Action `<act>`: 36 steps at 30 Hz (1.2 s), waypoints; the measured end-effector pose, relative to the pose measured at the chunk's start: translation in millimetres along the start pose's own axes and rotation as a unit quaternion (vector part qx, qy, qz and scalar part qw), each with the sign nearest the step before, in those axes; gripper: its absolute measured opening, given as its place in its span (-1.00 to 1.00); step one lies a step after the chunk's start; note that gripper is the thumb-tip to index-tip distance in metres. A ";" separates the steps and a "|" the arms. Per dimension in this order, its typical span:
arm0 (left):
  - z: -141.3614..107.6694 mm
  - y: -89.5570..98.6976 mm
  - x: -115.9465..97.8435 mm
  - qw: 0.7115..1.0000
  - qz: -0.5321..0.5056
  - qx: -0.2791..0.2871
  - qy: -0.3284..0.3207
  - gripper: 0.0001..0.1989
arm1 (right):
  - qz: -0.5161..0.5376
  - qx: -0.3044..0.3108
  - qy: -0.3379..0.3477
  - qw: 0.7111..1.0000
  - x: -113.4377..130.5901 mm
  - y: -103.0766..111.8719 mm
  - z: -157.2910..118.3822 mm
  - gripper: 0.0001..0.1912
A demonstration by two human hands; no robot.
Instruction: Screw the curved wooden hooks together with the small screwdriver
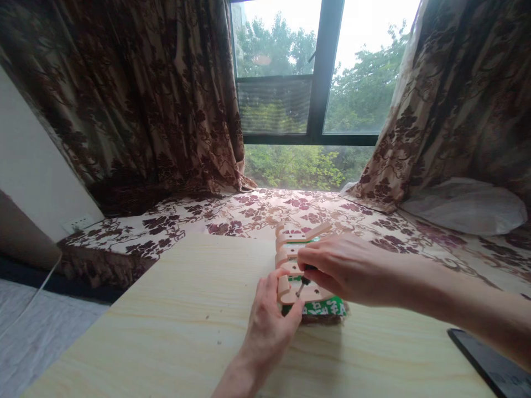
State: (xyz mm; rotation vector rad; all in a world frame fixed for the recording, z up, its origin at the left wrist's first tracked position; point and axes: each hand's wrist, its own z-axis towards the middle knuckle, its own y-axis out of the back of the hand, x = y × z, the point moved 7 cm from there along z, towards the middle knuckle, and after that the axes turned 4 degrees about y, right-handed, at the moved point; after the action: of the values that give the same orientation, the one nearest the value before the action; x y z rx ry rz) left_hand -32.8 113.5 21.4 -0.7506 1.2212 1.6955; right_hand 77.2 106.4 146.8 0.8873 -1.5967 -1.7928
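Several light wooden pieces with dark holes, the nearest one (310, 294) among them, lie in a row on a green and white package (326, 307) on the table. My right hand (338, 265) is wrapped round the dark handle of a screwdriver (302, 286), whose metal shaft slants down to a hole in the nearest piece. My left hand (274, 312) grips the left end of that same piece, thumb in front near the shaft's tip and fingers at its rounded end. The right hand hides part of the pieces behind.
The pale wooden table (178, 309) has a few tiny dark bits left of my left hand. A dark flat device (489, 359) lies at the right edge. Behind are a flowered window seat (265, 207), curtains and a white plastic bag (464, 207).
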 end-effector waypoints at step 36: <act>-8.9 2.1 5.7 0.997 0.033 -0.013 0.061 -0.50 | 0.181 -0.170 -0.165 0.954 -29.3 -34.1 10.7 -0.81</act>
State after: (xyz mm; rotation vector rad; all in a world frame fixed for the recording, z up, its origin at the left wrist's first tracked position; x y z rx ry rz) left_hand -37.3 106.6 14.5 -0.8485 1.3239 1.7439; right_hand 87.2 140.1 116.7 0.1269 -1.4586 -1.9258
